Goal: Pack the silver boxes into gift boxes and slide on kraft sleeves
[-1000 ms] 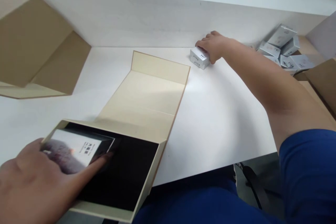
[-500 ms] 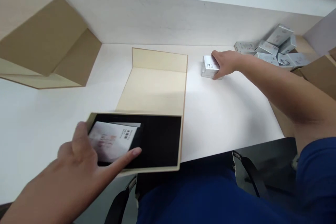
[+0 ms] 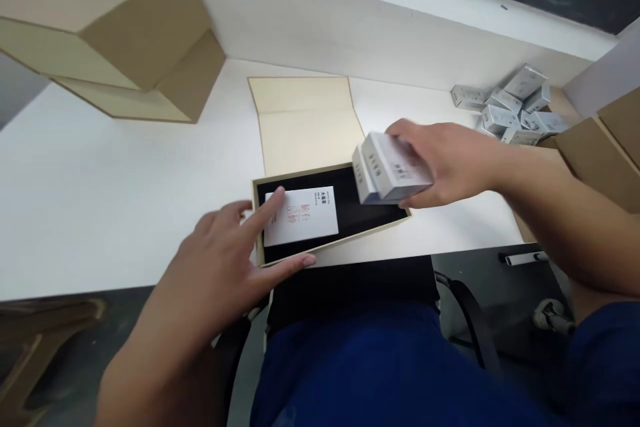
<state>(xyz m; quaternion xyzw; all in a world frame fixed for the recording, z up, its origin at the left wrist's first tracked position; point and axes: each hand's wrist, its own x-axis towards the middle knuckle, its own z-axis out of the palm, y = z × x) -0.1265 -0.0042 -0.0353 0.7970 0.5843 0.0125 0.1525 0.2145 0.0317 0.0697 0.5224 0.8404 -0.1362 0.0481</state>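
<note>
An open beige gift box point(image 3: 327, 248) with a black lining lies at the table's near edge, its lid flap folded back behind it. A white card point(image 3: 300, 215) rests inside on the left. My left hand point(image 3: 225, 260) has its fingers spread, the forefinger on the card and the thumb along the box's front rim. My right hand point(image 3: 445, 163) grips small silver-white boxes point(image 3: 387, 167), apparently two stacked, held just above the right half of the gift box.
Several more small silver boxes point(image 3: 510, 110) are piled at the far right beside a brown carton point(image 3: 600, 153). Folded beige gift-box blanks point(image 3: 125, 47) stand at the far left. A white wall panel runs along the table's back. My blue-clad lap is below the table edge.
My right hand lifted the small silver boxes off the table and carried them left and nearer, over the gift box. The left hand shifted along the card as the view swung.
</note>
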